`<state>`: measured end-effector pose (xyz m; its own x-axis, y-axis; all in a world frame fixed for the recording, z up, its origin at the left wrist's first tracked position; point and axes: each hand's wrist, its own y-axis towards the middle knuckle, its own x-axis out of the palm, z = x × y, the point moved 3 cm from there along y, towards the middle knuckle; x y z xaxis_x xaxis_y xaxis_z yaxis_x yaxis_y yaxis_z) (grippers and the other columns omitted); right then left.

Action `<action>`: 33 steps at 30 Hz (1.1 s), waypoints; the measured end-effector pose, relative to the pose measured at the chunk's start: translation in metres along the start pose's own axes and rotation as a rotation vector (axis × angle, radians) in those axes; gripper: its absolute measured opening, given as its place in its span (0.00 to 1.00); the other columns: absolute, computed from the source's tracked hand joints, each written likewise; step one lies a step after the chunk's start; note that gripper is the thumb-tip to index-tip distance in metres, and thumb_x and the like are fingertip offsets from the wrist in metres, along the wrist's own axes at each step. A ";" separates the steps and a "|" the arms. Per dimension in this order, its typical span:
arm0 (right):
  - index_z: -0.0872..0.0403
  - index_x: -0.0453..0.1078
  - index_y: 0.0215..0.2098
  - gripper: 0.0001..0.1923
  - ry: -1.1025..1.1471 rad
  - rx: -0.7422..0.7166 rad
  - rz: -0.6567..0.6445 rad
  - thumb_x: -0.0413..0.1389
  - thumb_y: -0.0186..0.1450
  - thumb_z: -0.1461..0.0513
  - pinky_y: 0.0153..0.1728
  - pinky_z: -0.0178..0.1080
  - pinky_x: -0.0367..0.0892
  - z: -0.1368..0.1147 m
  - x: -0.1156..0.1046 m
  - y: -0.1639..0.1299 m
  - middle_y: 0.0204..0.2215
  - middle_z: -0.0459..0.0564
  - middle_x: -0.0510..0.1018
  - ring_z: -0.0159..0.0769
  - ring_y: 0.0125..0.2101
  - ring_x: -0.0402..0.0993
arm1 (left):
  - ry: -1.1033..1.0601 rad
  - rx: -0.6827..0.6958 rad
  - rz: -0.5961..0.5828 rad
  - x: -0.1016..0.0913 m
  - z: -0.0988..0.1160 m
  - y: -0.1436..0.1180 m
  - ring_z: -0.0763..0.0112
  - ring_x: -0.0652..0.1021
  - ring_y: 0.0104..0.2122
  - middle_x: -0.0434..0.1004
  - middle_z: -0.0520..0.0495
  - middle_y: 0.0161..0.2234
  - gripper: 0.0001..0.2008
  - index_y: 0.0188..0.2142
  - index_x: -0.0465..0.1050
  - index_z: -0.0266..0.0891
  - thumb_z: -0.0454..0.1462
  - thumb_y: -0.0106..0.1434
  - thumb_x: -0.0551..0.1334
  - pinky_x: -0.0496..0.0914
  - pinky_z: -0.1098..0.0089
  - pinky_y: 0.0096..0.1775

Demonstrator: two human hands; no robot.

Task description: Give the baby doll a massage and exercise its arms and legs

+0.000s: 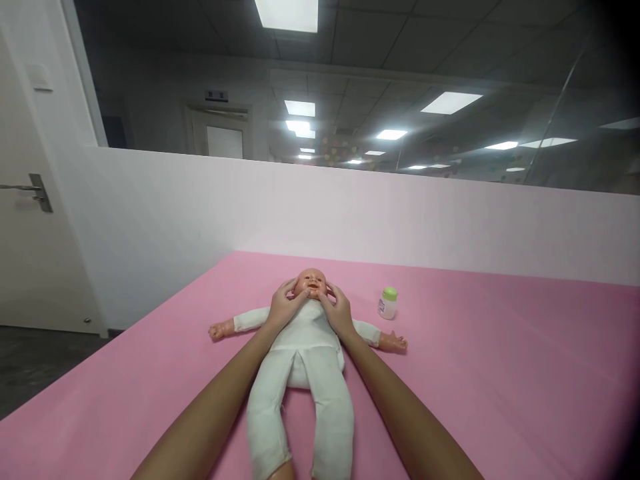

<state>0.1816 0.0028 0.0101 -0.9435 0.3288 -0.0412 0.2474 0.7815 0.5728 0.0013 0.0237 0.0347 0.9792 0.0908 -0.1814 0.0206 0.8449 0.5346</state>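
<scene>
A baby doll (305,330) with a white cloth body lies on its back, arms spread out to both sides and legs toward me. My left hand (286,305) cups the left side of the doll's head (312,275), its thumb at the chin and its fingers along the cheek. On the other side my right hand (339,309) holds the head in the same way, thumb near the mouth. Both palms are partly hidden. To the right of my right hand stands an upright small jar (388,307) with a green lid.
The doll lies on a wide pink table or mat (480,373). Behind it runs a low white wall (400,220) with a glass window (425,80) above. A door (35,253) with a metal handle is at the left, beside a dark floor (40,360).
</scene>
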 end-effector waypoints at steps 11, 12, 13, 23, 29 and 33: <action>0.53 0.72 0.58 0.28 0.000 0.010 -0.005 0.61 0.63 0.49 0.55 0.51 0.72 -0.002 0.000 -0.001 0.58 0.59 0.76 0.51 0.56 0.74 | -0.003 -0.004 -0.001 0.000 -0.003 0.000 0.50 0.72 0.61 0.72 0.36 0.62 0.29 0.59 0.75 0.37 0.45 0.60 0.72 0.71 0.58 0.58; 0.54 0.72 0.57 0.27 -0.004 0.004 0.000 0.60 0.65 0.50 0.56 0.51 0.72 -0.001 0.000 0.000 0.57 0.59 0.76 0.50 0.56 0.74 | 0.000 0.004 -0.004 0.000 -0.003 0.000 0.51 0.72 0.61 0.73 0.36 0.61 0.28 0.58 0.75 0.37 0.45 0.61 0.70 0.71 0.58 0.58; 0.54 0.73 0.57 0.25 -0.010 -0.005 0.007 0.58 0.66 0.50 0.57 0.51 0.71 0.000 0.000 0.000 0.56 0.58 0.77 0.50 0.56 0.74 | 0.004 0.015 -0.008 0.001 -0.002 0.001 0.52 0.72 0.61 0.73 0.36 0.61 0.26 0.58 0.76 0.37 0.46 0.63 0.68 0.70 0.58 0.58; 0.54 0.73 0.57 0.25 -0.022 -0.010 0.010 0.57 0.67 0.50 0.58 0.50 0.70 0.002 0.000 0.001 0.56 0.58 0.77 0.49 0.56 0.74 | 0.005 0.012 -0.013 0.000 -0.002 0.001 0.54 0.72 0.61 0.73 0.37 0.61 0.25 0.57 0.75 0.37 0.45 0.64 0.67 0.70 0.60 0.58; 0.52 0.73 0.56 0.26 -0.009 -0.002 0.009 0.60 0.65 0.49 0.56 0.51 0.72 0.001 0.000 0.000 0.57 0.58 0.76 0.50 0.56 0.74 | -0.001 0.020 -0.003 0.000 -0.001 0.001 0.54 0.73 0.60 0.74 0.37 0.60 0.24 0.56 0.77 0.38 0.46 0.64 0.68 0.70 0.59 0.58; 0.53 0.73 0.56 0.24 -0.021 -0.010 0.011 0.57 0.67 0.50 0.57 0.50 0.71 0.001 0.000 0.001 0.56 0.57 0.77 0.49 0.56 0.74 | -0.001 0.033 -0.009 0.000 -0.001 0.002 0.54 0.73 0.60 0.74 0.37 0.60 0.23 0.56 0.77 0.37 0.46 0.65 0.66 0.68 0.58 0.60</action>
<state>0.1820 0.0037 0.0098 -0.9359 0.3483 -0.0523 0.2550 0.7727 0.5812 0.0008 0.0255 0.0347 0.9792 0.0828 -0.1851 0.0358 0.8279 0.5597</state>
